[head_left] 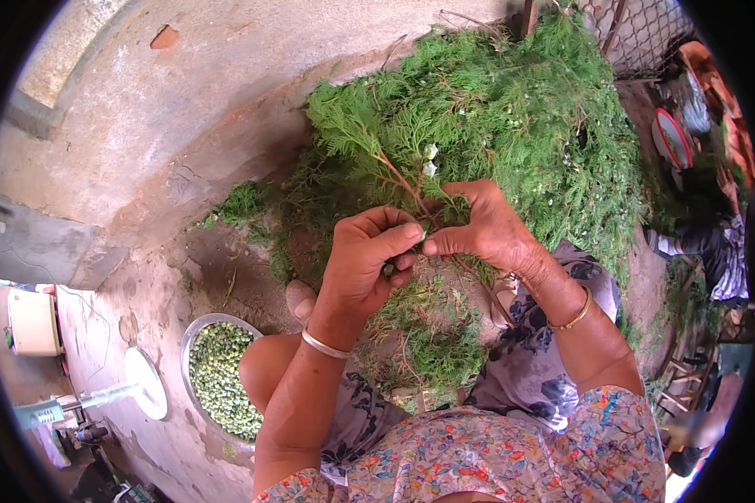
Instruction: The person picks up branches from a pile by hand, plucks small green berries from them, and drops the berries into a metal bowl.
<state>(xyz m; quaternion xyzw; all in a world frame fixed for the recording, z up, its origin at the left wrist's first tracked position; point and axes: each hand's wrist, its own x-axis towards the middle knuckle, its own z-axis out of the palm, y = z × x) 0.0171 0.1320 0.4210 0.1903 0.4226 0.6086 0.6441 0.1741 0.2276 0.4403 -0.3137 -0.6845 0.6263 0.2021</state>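
My left hand (365,260) is closed, with thumb and fingers pinched at a small pale-green cone (422,237); another small dark-green piece shows under its curled fingers. Close beside it, my right hand (488,225) grips a conifer branch (401,178). The branch has a reddish-brown stem and feathery green sprays, and two pale cones (429,159) hang on it above the fingers. Both thumbs nearly meet at the stem. On the ground to my left stands a round metal basin (186,369) full of small green cones (224,377).
A large heap of cut green branches (512,109) lies ahead against the wall (176,109). Loose sprigs (440,344) cover the ground between my feet. At the left stands a white fan-like stand (146,383). A red-rimmed basin (673,138) is at the far right.
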